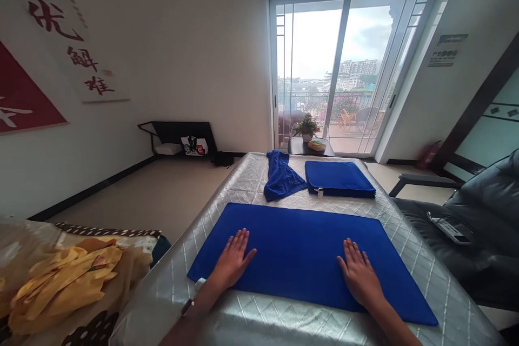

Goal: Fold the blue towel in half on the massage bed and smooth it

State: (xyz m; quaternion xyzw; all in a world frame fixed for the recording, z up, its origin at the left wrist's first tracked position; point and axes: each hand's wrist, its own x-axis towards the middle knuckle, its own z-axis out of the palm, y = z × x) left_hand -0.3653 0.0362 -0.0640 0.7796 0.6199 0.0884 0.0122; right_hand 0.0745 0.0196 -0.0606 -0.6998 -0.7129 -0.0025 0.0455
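Note:
A blue towel (300, 254) lies spread flat across the silver quilted table cover (251, 319). My left hand (233, 259) rests flat on its left part, fingers stretched out. Toward its right part, my right hand (359, 270) also lies palm down with the fingers extended. Neither hand grips anything. Beyond the spread towel sits a neat stack of folded blue towels (338, 177) with a small white label at the front edge. Beside that stack, to the left, is a crumpled blue towel (281, 175).
Yellow cloth (68, 281) lies heaped on a covered surface at the left. A dark armchair (486, 227) stands close on the right, with a white power strip (450, 228) on it. Past the table's far end, a potted plant (308, 127) stands before the glass sliding door.

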